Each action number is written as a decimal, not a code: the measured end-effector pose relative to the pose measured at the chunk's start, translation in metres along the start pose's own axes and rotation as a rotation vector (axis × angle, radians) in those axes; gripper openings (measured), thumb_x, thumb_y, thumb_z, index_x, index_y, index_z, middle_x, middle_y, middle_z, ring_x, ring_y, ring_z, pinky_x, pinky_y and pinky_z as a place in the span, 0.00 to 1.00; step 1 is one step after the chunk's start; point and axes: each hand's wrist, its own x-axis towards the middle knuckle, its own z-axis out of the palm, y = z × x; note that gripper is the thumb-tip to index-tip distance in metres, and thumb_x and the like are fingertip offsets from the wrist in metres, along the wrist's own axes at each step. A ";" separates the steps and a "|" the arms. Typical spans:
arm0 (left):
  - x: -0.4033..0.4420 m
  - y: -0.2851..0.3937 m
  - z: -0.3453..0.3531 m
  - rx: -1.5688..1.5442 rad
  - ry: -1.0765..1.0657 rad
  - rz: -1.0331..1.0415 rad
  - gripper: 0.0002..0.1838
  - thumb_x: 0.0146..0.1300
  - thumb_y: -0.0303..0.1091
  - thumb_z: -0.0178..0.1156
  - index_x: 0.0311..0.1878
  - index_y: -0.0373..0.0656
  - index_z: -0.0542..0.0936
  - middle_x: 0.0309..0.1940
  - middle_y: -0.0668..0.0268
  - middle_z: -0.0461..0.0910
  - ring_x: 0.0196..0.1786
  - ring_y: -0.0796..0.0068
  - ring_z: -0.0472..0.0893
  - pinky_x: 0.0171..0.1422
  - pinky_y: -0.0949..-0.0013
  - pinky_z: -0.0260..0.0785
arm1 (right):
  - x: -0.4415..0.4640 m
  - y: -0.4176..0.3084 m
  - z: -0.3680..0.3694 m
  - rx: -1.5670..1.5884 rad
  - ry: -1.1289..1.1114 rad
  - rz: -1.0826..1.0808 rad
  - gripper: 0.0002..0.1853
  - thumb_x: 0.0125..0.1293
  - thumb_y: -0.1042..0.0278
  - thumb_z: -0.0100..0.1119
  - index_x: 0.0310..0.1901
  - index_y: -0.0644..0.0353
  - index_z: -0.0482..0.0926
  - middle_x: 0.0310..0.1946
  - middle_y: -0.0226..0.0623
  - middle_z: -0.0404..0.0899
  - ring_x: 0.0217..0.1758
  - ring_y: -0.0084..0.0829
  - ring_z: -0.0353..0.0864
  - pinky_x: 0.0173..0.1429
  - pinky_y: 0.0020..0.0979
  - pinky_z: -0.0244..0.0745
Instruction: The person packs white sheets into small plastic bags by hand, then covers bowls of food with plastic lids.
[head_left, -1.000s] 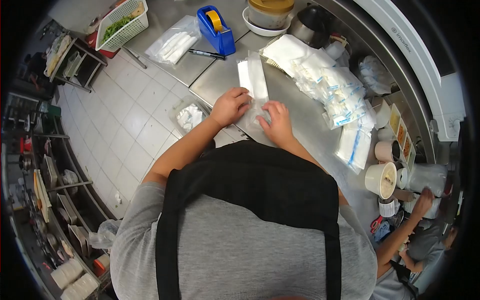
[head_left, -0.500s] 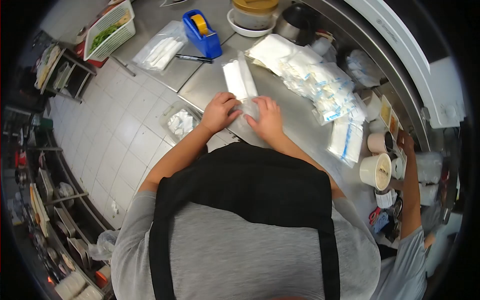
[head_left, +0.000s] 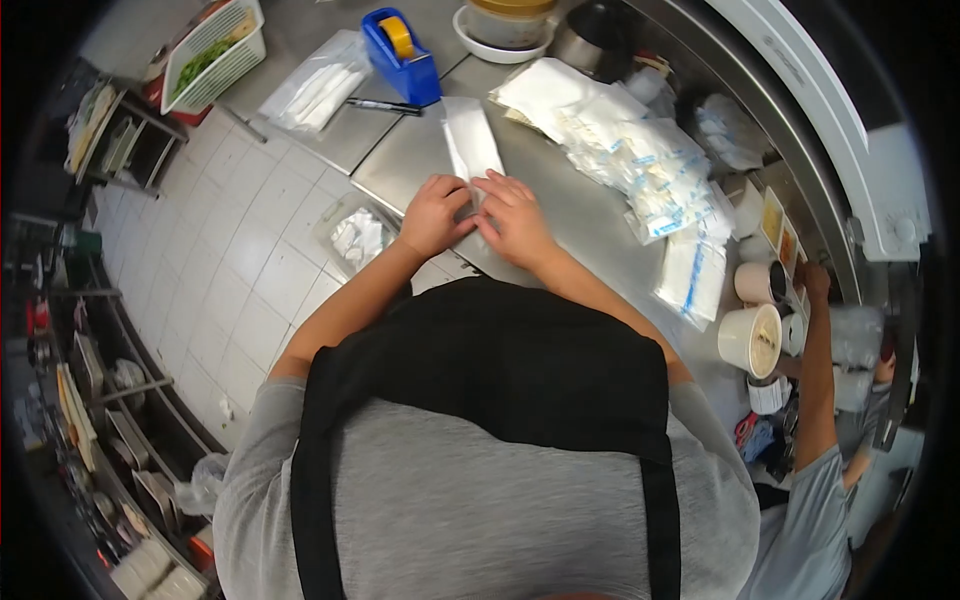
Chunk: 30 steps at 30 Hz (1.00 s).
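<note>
A long white packet in a clear plastic bag lies on the steel counter, its near end under my fingers. My left hand grips that end from the left, fingers curled. From the right, my right hand closes on the same end, thumb close to the left hand's fingertips. The part of the bag between my hands is mostly hidden. Beyond the packet stand a blue tape dispenser with a yellow roll and, beside it, a black marker.
Another bag of white packets lies at the far left. Flat packets with blue print are piled to the right. A plastic tub sits below the counter's left edge. A co-worker's arm reaches among containers at right.
My right hand has moved left, so the two hands are closer together. The clear plastic that showed between them is now mostly covered, and the packet has shifted slightly left.
</note>
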 end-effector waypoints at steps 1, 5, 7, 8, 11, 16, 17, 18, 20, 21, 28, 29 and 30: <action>0.000 0.000 0.000 -0.013 0.014 -0.012 0.18 0.40 0.34 0.71 0.37 0.41 0.78 0.39 0.61 0.76 0.45 0.57 0.74 0.49 0.61 0.70 | 0.000 0.001 0.002 0.007 -0.017 -0.001 0.06 0.55 0.68 0.61 0.31 0.58 0.75 0.56 0.36 0.73 0.66 0.42 0.66 0.67 0.46 0.58; -0.003 0.001 0.000 -0.094 0.036 -0.117 0.26 0.40 0.33 0.71 0.46 0.42 0.75 0.38 0.62 0.77 0.45 0.58 0.75 0.50 0.61 0.70 | -0.003 0.006 0.005 -0.017 -0.069 -0.007 0.06 0.57 0.67 0.60 0.33 0.58 0.75 0.55 0.36 0.74 0.66 0.42 0.66 0.67 0.47 0.58; -0.002 0.006 -0.003 -0.139 0.034 -0.172 0.29 0.40 0.33 0.72 0.50 0.43 0.74 0.39 0.61 0.78 0.45 0.57 0.75 0.50 0.61 0.70 | -0.003 0.007 0.005 -0.024 -0.089 0.003 0.06 0.57 0.66 0.59 0.34 0.58 0.76 0.55 0.36 0.75 0.66 0.41 0.66 0.67 0.47 0.58; -0.001 0.008 -0.005 -0.148 0.024 -0.187 0.31 0.41 0.33 0.72 0.52 0.43 0.73 0.39 0.61 0.77 0.45 0.58 0.75 0.50 0.61 0.70 | -0.002 0.008 0.006 -0.018 -0.099 0.018 0.06 0.58 0.66 0.59 0.34 0.58 0.76 0.54 0.36 0.75 0.66 0.41 0.67 0.67 0.47 0.58; -0.001 0.007 -0.005 -0.109 0.001 -0.146 0.32 0.42 0.33 0.72 0.54 0.44 0.73 0.40 0.61 0.77 0.46 0.58 0.75 0.50 0.60 0.70 | 0.001 0.006 0.003 0.009 -0.135 0.036 0.06 0.60 0.66 0.58 0.36 0.57 0.76 0.54 0.36 0.76 0.65 0.41 0.68 0.67 0.47 0.58; -0.002 0.001 -0.006 -0.063 0.026 -0.074 0.27 0.43 0.33 0.72 0.50 0.43 0.77 0.43 0.59 0.76 0.47 0.58 0.75 0.51 0.61 0.70 | -0.002 0.013 -0.003 0.168 -0.119 0.074 0.09 0.62 0.68 0.55 0.43 0.58 0.78 0.55 0.37 0.76 0.65 0.42 0.68 0.66 0.45 0.60; -0.002 0.001 -0.007 -0.062 0.020 -0.093 0.26 0.43 0.32 0.71 0.49 0.43 0.78 0.43 0.59 0.76 0.47 0.58 0.75 0.51 0.62 0.70 | -0.004 0.017 -0.004 0.196 -0.110 0.074 0.10 0.62 0.69 0.54 0.44 0.58 0.79 0.55 0.37 0.76 0.65 0.42 0.68 0.66 0.44 0.60; -0.001 0.002 -0.008 -0.062 0.014 -0.112 0.24 0.44 0.32 0.71 0.48 0.42 0.78 0.44 0.59 0.76 0.47 0.58 0.75 0.52 0.62 0.70 | -0.006 0.019 -0.006 0.223 -0.100 0.075 0.11 0.62 0.70 0.54 0.46 0.58 0.79 0.55 0.37 0.76 0.65 0.42 0.68 0.66 0.43 0.61; -0.003 -0.003 -0.010 -0.118 0.025 -0.071 0.21 0.46 0.32 0.70 0.46 0.41 0.79 0.45 0.58 0.75 0.48 0.58 0.75 0.53 0.62 0.70 | -0.010 0.023 -0.011 0.217 -0.115 0.063 0.13 0.62 0.71 0.53 0.47 0.58 0.79 0.54 0.38 0.77 0.65 0.42 0.68 0.66 0.41 0.61; -0.004 -0.007 -0.010 -0.147 0.028 -0.049 0.20 0.47 0.32 0.69 0.46 0.41 0.80 0.46 0.58 0.75 0.48 0.58 0.75 0.53 0.62 0.70 | -0.012 0.024 -0.013 0.213 -0.122 0.059 0.13 0.62 0.72 0.52 0.48 0.58 0.79 0.54 0.38 0.77 0.65 0.42 0.68 0.66 0.40 0.62; 0.007 -0.016 -0.007 -0.047 -0.081 -0.102 0.15 0.48 0.35 0.67 0.40 0.39 0.81 0.42 0.61 0.78 0.50 0.59 0.74 0.53 0.62 0.70 | -0.006 0.030 -0.028 0.360 -0.148 0.104 0.11 0.58 0.76 0.55 0.42 0.57 0.82 0.50 0.37 0.79 0.51 0.36 0.76 0.50 0.33 0.74; 0.011 -0.015 -0.007 -0.014 -0.110 -0.135 0.16 0.47 0.35 0.68 0.39 0.39 0.80 0.41 0.61 0.78 0.50 0.59 0.74 0.53 0.62 0.70 | -0.002 0.031 -0.033 0.304 -0.200 0.047 0.10 0.58 0.76 0.56 0.41 0.58 0.82 0.49 0.36 0.79 0.48 0.35 0.77 0.47 0.32 0.74; 0.014 -0.013 -0.009 0.019 -0.139 -0.168 0.16 0.46 0.36 0.69 0.38 0.39 0.80 0.40 0.61 0.79 0.50 0.59 0.74 0.54 0.62 0.70 | 0.003 0.032 -0.038 0.247 -0.252 -0.011 0.10 0.57 0.76 0.57 0.40 0.58 0.82 0.47 0.36 0.79 0.44 0.34 0.77 0.44 0.31 0.75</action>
